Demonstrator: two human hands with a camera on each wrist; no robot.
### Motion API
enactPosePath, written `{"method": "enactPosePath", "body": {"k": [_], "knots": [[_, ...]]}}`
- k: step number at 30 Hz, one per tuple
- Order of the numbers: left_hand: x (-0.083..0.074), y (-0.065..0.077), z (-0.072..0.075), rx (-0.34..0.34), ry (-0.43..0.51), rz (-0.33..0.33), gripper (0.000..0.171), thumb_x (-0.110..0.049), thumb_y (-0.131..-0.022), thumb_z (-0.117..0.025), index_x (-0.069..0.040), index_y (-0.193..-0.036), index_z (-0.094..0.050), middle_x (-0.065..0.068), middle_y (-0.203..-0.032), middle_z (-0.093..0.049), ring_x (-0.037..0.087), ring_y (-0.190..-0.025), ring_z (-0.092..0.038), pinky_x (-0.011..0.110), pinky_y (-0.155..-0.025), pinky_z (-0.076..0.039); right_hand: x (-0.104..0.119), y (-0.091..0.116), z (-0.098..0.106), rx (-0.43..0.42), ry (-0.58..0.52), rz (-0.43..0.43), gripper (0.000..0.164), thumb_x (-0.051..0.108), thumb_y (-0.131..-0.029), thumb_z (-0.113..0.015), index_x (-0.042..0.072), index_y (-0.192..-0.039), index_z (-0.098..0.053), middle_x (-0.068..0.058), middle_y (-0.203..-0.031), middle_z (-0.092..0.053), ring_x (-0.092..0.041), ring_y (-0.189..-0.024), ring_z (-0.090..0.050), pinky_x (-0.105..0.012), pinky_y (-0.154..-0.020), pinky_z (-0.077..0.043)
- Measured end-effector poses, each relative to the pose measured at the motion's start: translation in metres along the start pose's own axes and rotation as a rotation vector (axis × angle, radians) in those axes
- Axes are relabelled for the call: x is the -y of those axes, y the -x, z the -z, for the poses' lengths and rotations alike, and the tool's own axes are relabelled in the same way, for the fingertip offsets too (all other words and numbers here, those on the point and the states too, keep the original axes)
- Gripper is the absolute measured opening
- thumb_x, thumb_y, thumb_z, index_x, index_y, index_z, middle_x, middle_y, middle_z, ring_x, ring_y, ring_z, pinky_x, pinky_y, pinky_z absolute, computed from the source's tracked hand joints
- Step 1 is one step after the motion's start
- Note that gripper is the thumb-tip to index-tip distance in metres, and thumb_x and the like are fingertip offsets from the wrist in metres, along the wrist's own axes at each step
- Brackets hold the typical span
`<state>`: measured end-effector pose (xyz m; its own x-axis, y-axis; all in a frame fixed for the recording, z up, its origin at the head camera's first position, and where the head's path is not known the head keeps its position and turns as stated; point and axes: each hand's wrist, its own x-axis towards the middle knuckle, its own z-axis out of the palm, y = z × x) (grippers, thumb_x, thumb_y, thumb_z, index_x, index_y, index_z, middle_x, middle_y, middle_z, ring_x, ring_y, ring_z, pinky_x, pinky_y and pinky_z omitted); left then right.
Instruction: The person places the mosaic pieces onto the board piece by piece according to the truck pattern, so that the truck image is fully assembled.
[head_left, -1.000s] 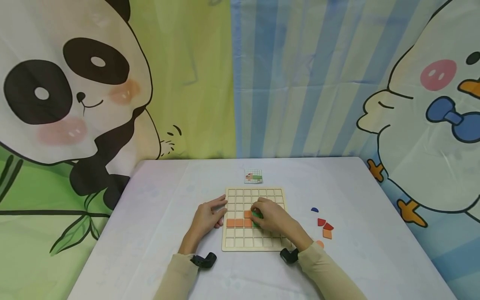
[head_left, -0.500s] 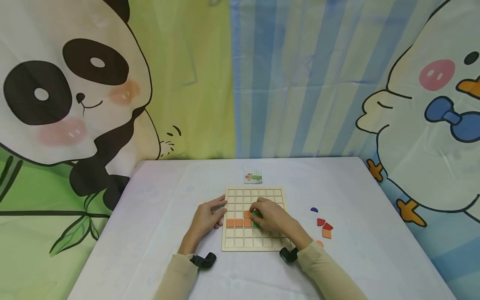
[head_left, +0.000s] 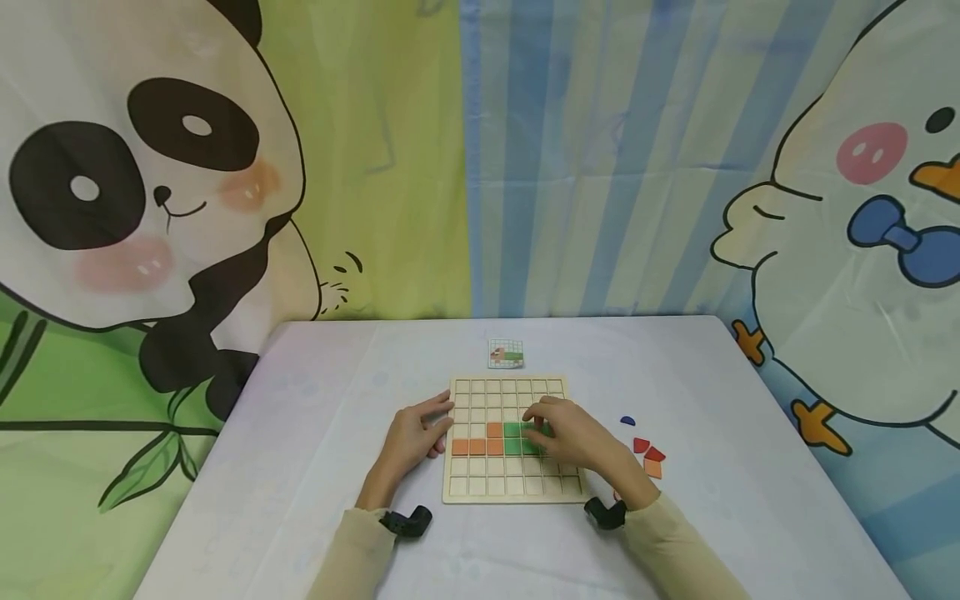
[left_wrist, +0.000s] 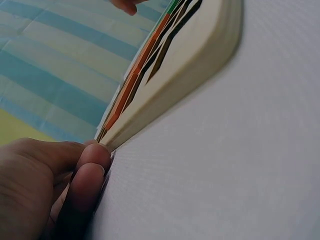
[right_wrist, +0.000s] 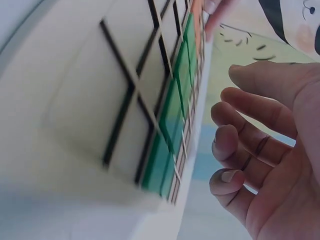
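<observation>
A wooden grid board (head_left: 480,485) lies on the table. Orange squares (head_left: 477,447) sit in its left cells, and green squares (head_left: 512,447) continue the block to the right. My left hand (head_left: 411,429) is at the board's left edge; in the left wrist view its fingertips (left_wrist: 92,175) meet the rim, with the fingers mostly extended. Over the green squares is my right hand (head_left: 573,433), hiding some of them. The right wrist view shows its fingers (right_wrist: 235,117) loosely bent, with nothing between them and the thumb.
Right of the board lie a blue half-circle (head_left: 627,421), red pieces (head_left: 641,446) and an orange square (head_left: 652,468). A small card with a grid picture (head_left: 506,354) lies behind the board. Printed curtains (head_left: 375,167) hang beyond the table.
The right hand has let go of a green piece and moved to the right, uncovering green squares in the board. The left hand has stayed at the left edge.
</observation>
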<state>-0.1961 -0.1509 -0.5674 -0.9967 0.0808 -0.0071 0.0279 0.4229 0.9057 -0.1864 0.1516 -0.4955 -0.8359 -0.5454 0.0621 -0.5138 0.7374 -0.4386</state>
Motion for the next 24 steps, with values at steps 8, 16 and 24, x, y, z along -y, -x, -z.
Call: {"method": "enactPosePath", "body": {"k": [8, 16, 24], "knots": [[0.000, 0.000, 0.000, 0.000, 0.004, 0.004, 0.041, -0.015, -0.099, -0.075, -0.015, -0.140, -0.071, -0.007, -0.152, -0.064, 0.013, -0.049, -0.062, 0.024, -0.045, -0.053, -0.017, 0.035, 0.023, -0.057, -0.016, -0.026, 0.019, 0.017, -0.099, -0.075, 0.007, -0.116, -0.076, 0.006, -0.093, -0.067, 0.001, -0.068, -0.048, -0.018, -0.061, -0.046], [0.001, 0.000, 0.000, 0.000, 0.011, 0.002, 0.040, -0.014, -0.099, -0.075, -0.014, -0.139, -0.071, -0.007, -0.153, -0.063, 0.013, -0.049, -0.063, 0.024, -0.045, -0.053, -0.040, 0.069, 0.032, -0.099, -0.001, -0.125, 0.022, 0.015, -0.094, -0.081, 0.009, -0.115, -0.077, 0.007, -0.092, -0.067, 0.000, -0.070, -0.048, -0.018, -0.061, -0.046], [0.001, 0.000, 0.001, 0.008, 0.007, -0.011, 0.040, -0.014, -0.100, -0.074, -0.012, -0.140, -0.070, -0.005, -0.155, -0.062, 0.012, -0.049, -0.063, 0.023, -0.044, -0.053, -0.061, 0.104, 0.037, -0.106, 0.024, -0.279, 0.019, 0.014, -0.092, -0.082, 0.011, -0.110, -0.078, 0.008, -0.089, -0.065, -0.006, -0.075, -0.052, -0.020, -0.063, -0.048]]}}
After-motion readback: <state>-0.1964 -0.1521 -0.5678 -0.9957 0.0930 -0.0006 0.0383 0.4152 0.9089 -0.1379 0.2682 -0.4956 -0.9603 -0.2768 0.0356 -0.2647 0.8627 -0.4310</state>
